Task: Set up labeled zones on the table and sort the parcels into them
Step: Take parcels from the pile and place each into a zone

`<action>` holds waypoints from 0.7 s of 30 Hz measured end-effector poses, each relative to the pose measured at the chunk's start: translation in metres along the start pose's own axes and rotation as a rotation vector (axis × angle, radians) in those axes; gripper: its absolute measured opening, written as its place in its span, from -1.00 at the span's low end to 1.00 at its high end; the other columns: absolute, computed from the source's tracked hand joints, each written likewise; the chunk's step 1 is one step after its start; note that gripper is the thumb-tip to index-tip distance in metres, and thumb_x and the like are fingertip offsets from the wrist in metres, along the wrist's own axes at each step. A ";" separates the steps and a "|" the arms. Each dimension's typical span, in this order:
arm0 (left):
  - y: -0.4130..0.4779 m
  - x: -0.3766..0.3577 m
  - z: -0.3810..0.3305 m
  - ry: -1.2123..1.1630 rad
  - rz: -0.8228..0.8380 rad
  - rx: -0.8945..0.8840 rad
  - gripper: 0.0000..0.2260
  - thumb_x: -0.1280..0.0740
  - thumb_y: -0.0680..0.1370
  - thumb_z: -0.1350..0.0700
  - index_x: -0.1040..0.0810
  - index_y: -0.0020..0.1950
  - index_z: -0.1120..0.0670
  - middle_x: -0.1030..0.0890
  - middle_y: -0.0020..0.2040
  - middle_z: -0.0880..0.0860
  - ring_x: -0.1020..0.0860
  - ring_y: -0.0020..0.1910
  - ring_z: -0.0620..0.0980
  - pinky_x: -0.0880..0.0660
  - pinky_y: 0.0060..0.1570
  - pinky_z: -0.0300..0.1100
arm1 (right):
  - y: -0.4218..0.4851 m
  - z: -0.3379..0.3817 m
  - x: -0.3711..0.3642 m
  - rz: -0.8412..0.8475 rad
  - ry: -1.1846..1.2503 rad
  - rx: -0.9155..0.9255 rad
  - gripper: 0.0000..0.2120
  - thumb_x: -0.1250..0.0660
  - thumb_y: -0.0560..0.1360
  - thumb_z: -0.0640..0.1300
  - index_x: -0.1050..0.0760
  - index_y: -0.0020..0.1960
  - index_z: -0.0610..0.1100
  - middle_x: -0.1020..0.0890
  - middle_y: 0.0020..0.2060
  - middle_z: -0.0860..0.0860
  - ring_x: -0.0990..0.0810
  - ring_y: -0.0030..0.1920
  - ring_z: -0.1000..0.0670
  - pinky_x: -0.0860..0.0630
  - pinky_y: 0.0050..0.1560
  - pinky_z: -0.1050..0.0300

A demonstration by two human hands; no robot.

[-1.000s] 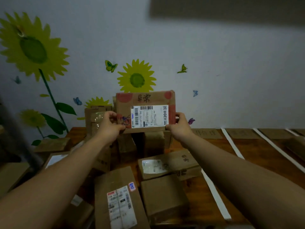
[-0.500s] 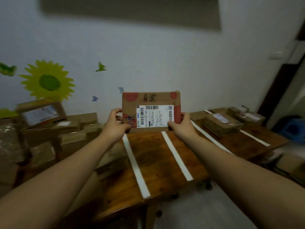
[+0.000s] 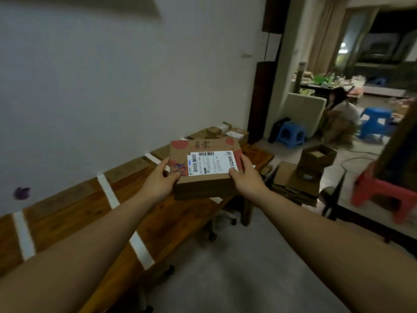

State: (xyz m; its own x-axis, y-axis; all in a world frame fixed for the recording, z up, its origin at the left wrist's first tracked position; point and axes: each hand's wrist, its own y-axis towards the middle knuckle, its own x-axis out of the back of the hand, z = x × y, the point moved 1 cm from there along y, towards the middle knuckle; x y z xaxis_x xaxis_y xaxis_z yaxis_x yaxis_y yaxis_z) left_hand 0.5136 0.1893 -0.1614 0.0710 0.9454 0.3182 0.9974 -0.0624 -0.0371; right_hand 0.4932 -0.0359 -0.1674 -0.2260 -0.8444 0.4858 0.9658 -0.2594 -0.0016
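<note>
I hold a flat brown cardboard parcel (image 3: 204, 162) with a white shipping label, red corner marks and handwritten characters on top. My left hand (image 3: 159, 180) grips its left edge and my right hand (image 3: 244, 177) grips its right edge. The parcel hovers above the right part of the long wooden table (image 3: 176, 213), its top face tilted toward me. White tape strips (image 3: 108, 193) divide the table into zones, with cardboard label cards (image 3: 128, 167) along the wall edge. Several sorted parcels (image 3: 225, 132) sit at the table's far right end.
Cardboard boxes (image 3: 314, 162) are stacked on the floor past the table's end. Blue stools (image 3: 291, 134), a red stool (image 3: 381, 193) and a crouching person (image 3: 343, 116) are in the room beyond. Grey floor lies to my right.
I have turned right along the table, carrying the parcel away from the pile at the left end. The parcel has come down from upright at chest height to lower and flatter.
</note>
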 end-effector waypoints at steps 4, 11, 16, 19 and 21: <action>0.059 -0.051 -0.003 0.028 0.057 0.009 -0.43 -0.25 0.58 0.16 -0.10 0.53 -0.07 -0.42 0.35 0.07 -0.51 0.17 0.05 -0.56 0.04 -0.07 | 0.052 -0.029 0.025 -0.030 0.013 -0.037 -0.41 -0.17 0.63 -0.02 0.02 0.57 0.03 -0.30 0.47 -0.07 -0.37 0.38 -0.12 -0.38 0.20 0.09; 0.187 -0.126 -0.016 0.092 0.160 0.041 -0.41 -0.30 0.55 0.12 -0.11 0.51 -0.10 -0.40 0.35 0.12 -0.55 0.04 0.03 -0.59 -0.04 -0.09 | 0.168 -0.061 0.072 -0.023 -0.008 -0.110 -0.37 -0.20 0.61 -0.01 0.05 0.57 0.04 -0.32 0.45 -0.07 -0.38 0.37 -0.12 -0.38 0.35 -0.06; 0.250 -0.186 -0.038 0.127 0.247 0.053 -0.39 -0.32 0.54 0.15 -0.12 0.51 -0.05 -0.41 0.33 0.13 -0.52 0.15 0.08 -0.52 0.16 0.03 | 0.239 -0.090 0.116 -0.032 -0.024 -0.146 -0.35 -0.22 0.60 -0.03 0.05 0.57 0.05 -0.34 0.43 -0.09 -0.41 0.34 -0.13 -0.43 0.30 -0.04; 0.281 -0.225 -0.048 0.182 0.237 0.047 -0.39 -0.32 0.54 0.15 -0.11 0.52 0.01 -0.39 0.35 0.12 -0.50 0.15 0.06 -0.50 0.15 -0.05 | 0.280 -0.111 0.141 -0.010 -0.048 -0.153 -0.35 -0.23 0.60 -0.01 0.05 0.57 0.04 -0.34 0.42 -0.08 -0.42 0.33 -0.11 -0.43 0.28 0.00; 0.300 -0.253 -0.054 0.196 0.203 0.052 -0.40 -0.32 0.54 0.16 -0.12 0.51 0.02 -0.43 0.28 0.09 -0.51 -0.01 -0.05 -0.51 0.04 -0.11 | 0.310 -0.124 0.158 0.012 -0.038 -0.152 -0.36 -0.23 0.60 -0.02 0.04 0.56 0.03 -0.35 0.42 -0.06 -0.40 0.34 -0.10 -0.41 0.32 -0.02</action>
State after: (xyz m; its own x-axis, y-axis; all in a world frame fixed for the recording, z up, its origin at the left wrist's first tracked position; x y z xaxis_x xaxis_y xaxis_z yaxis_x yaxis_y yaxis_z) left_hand 0.7958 -0.0860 -0.2023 0.2754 0.8352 0.4761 0.9608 -0.2222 -0.1658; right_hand 0.7407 -0.3075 -0.1998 -0.2067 -0.8301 0.5178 0.9372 -0.3200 -0.1389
